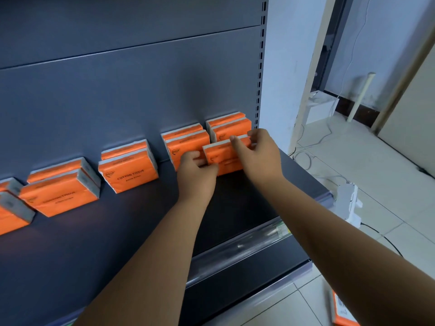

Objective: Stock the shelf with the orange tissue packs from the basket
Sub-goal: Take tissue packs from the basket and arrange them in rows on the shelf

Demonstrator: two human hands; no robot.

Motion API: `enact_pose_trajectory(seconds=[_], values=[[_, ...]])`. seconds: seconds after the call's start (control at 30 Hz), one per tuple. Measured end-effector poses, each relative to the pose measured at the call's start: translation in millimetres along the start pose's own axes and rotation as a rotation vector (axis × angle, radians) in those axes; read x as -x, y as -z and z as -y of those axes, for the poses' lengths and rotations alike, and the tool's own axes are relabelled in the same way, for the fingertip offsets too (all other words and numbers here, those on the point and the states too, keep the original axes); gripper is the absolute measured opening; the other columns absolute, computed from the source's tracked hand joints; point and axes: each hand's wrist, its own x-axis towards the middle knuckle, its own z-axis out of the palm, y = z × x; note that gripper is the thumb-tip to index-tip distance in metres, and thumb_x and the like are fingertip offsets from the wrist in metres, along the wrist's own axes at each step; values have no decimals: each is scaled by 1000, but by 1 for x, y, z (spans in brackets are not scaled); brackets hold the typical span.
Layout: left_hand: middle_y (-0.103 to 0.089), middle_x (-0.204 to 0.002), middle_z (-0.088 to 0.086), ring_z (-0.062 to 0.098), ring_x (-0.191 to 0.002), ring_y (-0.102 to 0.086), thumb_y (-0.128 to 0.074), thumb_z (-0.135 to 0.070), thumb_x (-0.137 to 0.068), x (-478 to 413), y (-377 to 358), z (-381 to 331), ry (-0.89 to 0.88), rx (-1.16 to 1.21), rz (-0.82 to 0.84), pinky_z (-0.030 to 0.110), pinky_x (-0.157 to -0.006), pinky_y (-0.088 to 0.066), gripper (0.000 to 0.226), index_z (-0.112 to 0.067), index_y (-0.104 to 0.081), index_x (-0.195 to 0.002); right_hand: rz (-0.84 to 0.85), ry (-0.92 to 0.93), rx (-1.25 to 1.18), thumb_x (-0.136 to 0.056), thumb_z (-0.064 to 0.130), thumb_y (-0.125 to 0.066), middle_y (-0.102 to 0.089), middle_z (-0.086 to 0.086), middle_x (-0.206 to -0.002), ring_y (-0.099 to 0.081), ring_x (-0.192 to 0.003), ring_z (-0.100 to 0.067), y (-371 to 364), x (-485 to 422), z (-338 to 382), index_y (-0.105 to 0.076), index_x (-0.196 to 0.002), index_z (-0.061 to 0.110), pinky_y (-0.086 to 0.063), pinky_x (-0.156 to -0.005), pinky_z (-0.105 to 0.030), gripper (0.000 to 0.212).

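You are gripping 1 orange tissue pack (223, 156) with both hands, fingers clamped on it from either end. Your left hand (196, 171) is curling its fingers round the pack's 9 o'clock end, with the back of the hand facing you. Your right hand (261, 154) is pinching the 3 o'clock end, the thumb lying on the top edge and the fingers wrapping over the far corner. Your forearms are reaching in from 6 o'clock and 5 o'clock, stretched nearly straight, and converging on the pack.

The pack is standing on its long edge, printed face toward you, over the dark shelf (141, 220) near its 3 o'clock end. Your hands are covering its lower corners, so you cannot tell whether it is touching the deck.

Just behind it, at 12 o'clock, the rightmost pair of packs (229, 127) is standing 1 behind the other against the grey back panel (129, 90). At 10 o'clock, a second pair (186, 141) is standing the same way, and your left hand is overlapping its front pack. Further toward 9 o'clock, a third pair (128, 167) and a fourth pair (61, 187) are standing apart from each other. More packs (9, 205) are being cut off by the picture's edge.

On the tiled floor (353, 161), a white power strip (348, 201) is lying just beside the shelf's front corner. At 5 o'clock, a blurred orange object (342, 310) is showing only partly.
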Motion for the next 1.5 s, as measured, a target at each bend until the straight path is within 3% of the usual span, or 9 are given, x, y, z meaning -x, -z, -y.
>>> enact_pose_trajectory(seconds=[0.13, 0.23, 0.3, 0.37, 0.53, 0.83, 1.0, 1.27, 1.5], values=[[-70, -110, -11, 4, -103, -64, -69, -11, -93, -3, -11, -8, 23, 31, 84, 21, -82, -50, 26, -25, -68, -115, -51, -60, 16, -96, 39, -66, -57, 17, -81, -57, -77, -3, 2, -11, -4, -61, -95, 24, -41, -64, -18, 16], [-67, -125, -7, 10, -115, -62, -67, -14, -93, -5, -16, -8, 73, 47, 135, 36, -100, -53, 39, -22, -64, -131, -49, -76, 24, -98, 39, -61, -58, 15, -84, -58, -79, -6, 5, -17, -5, -63, -106, 27, -44, -71, -28, 15], [-64, -132, -8, 11, -120, -60, -66, -16, -93, -4, -19, -8, 96, 68, 171, 41, -105, -51, 45, -23, -60, -137, -46, -93, 27, -99, 40, -59, -57, 12, -91, -59, -89, -13, 5, -20, -4, -65, -121, 24, -43, -78, -30, 28], [-64, -129, -11, 9, -117, -61, -67, -17, -92, -4, -24, -8, 110, 100, 201, 39, -103, -51, 45, -26, -59, -135, -30, -126, -5, -101, 38, -58, -53, 14, -90, -56, -90, -12, 4, -25, -5, -62, -127, 21, -40, -78, -28, 32], [-70, -114, -15, 1, -103, -65, -68, -13, -91, -6, -36, -12, 102, 167, 223, 21, -82, -46, 47, -29, -56, -133, 8, -173, -14, -100, 38, -58, -49, 18, -82, -51, -74, -3, 0, -35, -10, -52, -105, 24, -45, -75, -30, 16], [-68, -121, -11, 1, -103, -61, -66, -21, -96, -14, -39, -18, 134, 180, 291, 21, -77, -44, 45, -28, -56, -139, 21, -216, -84, -99, 32, -53, -58, 12, -89, -59, -84, -6, -6, -42, -13, -53, -104, 24, -56, -90, -42, 10], [-70, -124, -8, 11, -112, -66, -68, -26, -86, -15, -46, -15, 149, 183, 290, 34, -97, -51, 56, -32, -57, -141, 44, -248, -151, -96, 30, -53, -64, 5, -97, -66, -94, -17, -6, -46, -13, -55, -105, 24, -57, -93, -46, 11], [-67, -128, -4, 14, -115, -64, -70, -23, -88, -20, -49, -10, 178, 217, 278, 27, -83, -48, 59, -26, -52, -144, 49, -250, -148, -97, 32, -54, -60, 10, -96, -63, -93, -12, -6, -46, -19, -52, -110, 27, -56, -93, -43, 15], [-71, -124, -4, 15, -113, -68, -69, -23, -83, -20, -50, -7, 147, 193, 291, 36, -97, -54, 56, -26, -58, -138, 51, -227, -15, -99, 34, -51, -56, 12, -89, -57, -83, -8, -1, -47, -17, -50, -108, 24, -50, -76, -33, 14]])
